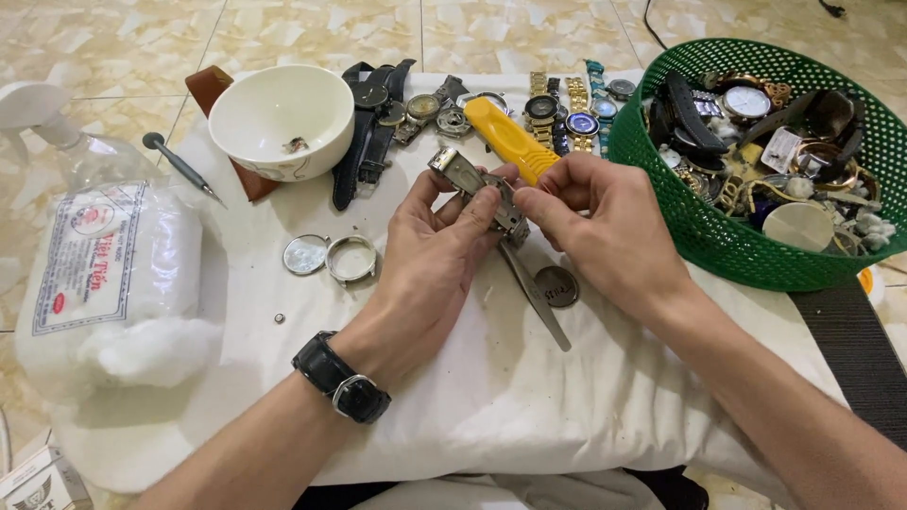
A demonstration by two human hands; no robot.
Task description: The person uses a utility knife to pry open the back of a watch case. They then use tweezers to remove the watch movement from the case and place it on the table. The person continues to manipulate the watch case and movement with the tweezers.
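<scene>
1. The left hand (436,247) pinches a silver metal watch (480,191) above the white cloth (491,397), fingers clamped on its case and bracelet
2. The right hand (593,225) grips a yellow-handled tool (510,140), its tip hidden at the watch
3. To work well here, the person should probably keep the watch braced and steady, and press the tool gently so it does not slip toward the fingers
4. A round case back (556,286) lies on the cloth just beside; the green basket (727,247) of watches stands to the right
</scene>
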